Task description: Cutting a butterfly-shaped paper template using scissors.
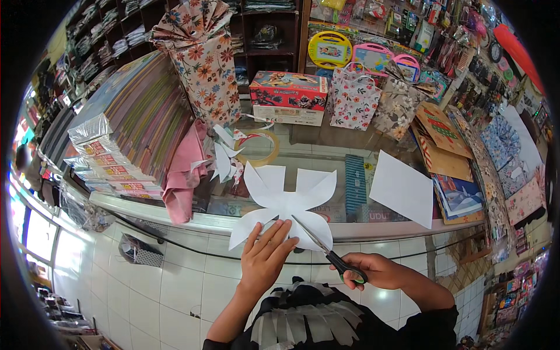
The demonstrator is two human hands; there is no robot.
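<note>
A white paper cutout (286,199) with four petal-like lobes lies at the front edge of a glass counter, its lower lobes overhanging. My left hand (267,253) rests over its lower middle, fingers laid on the sheet and holding it in place. In my right hand (367,269) are black-handled scissors (317,240) with green inside the loops. Their blades point up and left, slightly parted, at the inner edge of the lower right lobe. Whether the blades have paper between them is hard to tell. Another white sheet (402,190) lies to the right.
A roll of clear tape (275,148) and white paper scraps (225,153) lie behind the cutout. Left are a pink cloth (186,175) and stacked books (131,131). A red toy box (288,96), floral gift bags (354,98) and brown paper envelopes (446,135) stand or lie farther back and right.
</note>
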